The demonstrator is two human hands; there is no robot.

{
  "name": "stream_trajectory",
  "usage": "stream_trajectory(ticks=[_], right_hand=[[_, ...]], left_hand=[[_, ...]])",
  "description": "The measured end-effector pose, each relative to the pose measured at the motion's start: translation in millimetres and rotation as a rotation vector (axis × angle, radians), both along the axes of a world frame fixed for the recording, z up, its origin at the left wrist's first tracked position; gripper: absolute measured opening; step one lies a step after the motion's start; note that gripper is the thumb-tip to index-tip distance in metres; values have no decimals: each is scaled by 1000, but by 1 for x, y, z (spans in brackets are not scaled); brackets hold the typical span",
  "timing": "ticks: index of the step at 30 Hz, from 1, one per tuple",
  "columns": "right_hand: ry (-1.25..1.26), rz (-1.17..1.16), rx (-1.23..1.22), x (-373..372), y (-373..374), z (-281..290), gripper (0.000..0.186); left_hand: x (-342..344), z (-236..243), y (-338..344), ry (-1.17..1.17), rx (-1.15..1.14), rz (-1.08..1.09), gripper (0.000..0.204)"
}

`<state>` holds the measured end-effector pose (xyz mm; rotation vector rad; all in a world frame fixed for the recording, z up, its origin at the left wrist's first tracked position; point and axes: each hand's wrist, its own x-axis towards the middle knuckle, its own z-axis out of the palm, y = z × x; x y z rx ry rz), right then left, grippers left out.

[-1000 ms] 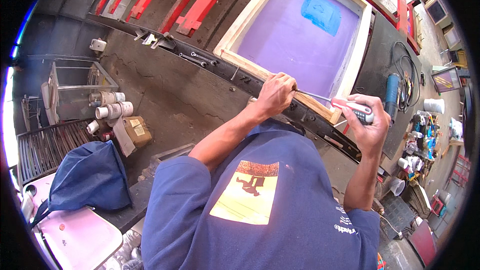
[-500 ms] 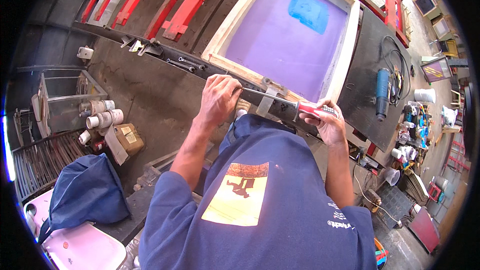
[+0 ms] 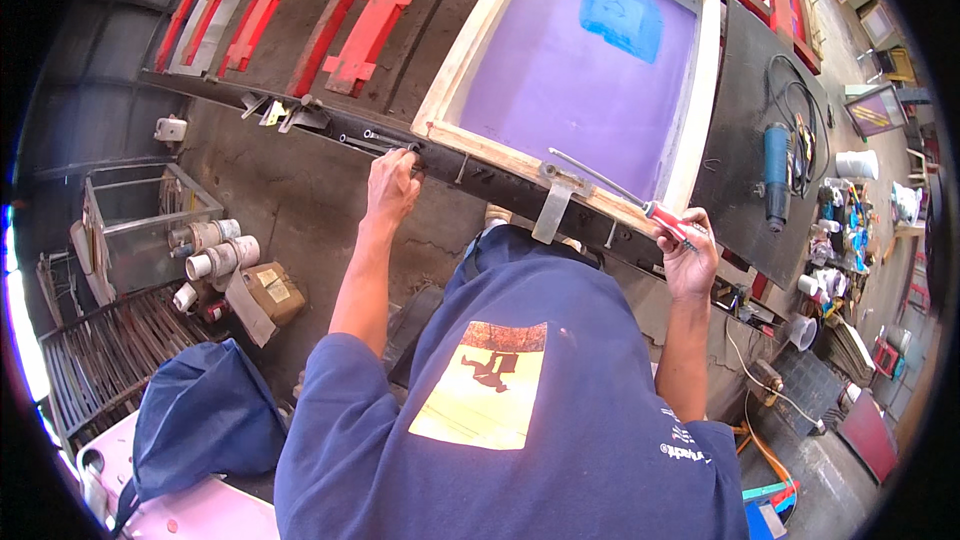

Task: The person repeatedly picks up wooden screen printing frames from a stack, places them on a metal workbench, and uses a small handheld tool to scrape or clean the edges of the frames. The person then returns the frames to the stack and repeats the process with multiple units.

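My right hand [image 3: 690, 256] is wrapped round the red handle of a screwdriver [image 3: 672, 224]. Its long metal shaft reaches up and left over the near rail of a wooden-framed screen [image 3: 485, 147], which has purple mesh and a blue patch. At the dark bench edge, my left hand [image 3: 393, 186] has its fingers curled in beside two metal wrenches [image 3: 378, 143]. Whatever those fingertips grip is hidden. A metal clamp bracket [image 3: 553, 208] hangs on the screen's near rail, between my hands. Bolts stick out along the bench edge on either side of it.
Red slotted bars [image 3: 385, 15] span the bench's far left. Right of the screen, a blue heat gun [image 3: 776, 175] with a coiled cable lies on a black board [image 3: 735, 130]. Rolls of tape [image 3: 222, 255], a cardboard box [image 3: 272, 292] and a blue bag [image 3: 205, 415] are at lower left.
My left hand has left the screwdriver's tip and moved left to the wrenches. My right hand has shifted slightly right and down with the screwdriver, whose shaft now tilts up more steeply.
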<state>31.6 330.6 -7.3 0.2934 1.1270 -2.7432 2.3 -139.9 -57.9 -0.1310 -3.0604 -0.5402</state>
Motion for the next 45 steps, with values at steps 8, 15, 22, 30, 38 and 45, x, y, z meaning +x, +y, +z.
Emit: stream_trajectory(ticks=[8, 15, 22, 30, 38, 45], right_hand=[[83, 58, 301, -10, 8, 38, 20], [70, 201, 531, -20, -19, 81, 15], [299, 194, 1171, -48, -73, 116, 24], [771, 97, 1440, -85, -106, 128, 44], [636, 117, 1369, -88, -110, 130, 39], [704, 76, 1396, -92, -113, 129, 39]], left_hand=[[-9, 72, 75, -57, 488, -59, 35], [-38, 61, 190, -135, 249, -731, 30], [-60, 69, 169, -130, 435, -721, 16], [-96, 90, 161, -355, 507, -801, 21], [-94, 88, 154, -339, 573, -830, 22], [-95, 81, 152, -411, 565, -810, 21]])
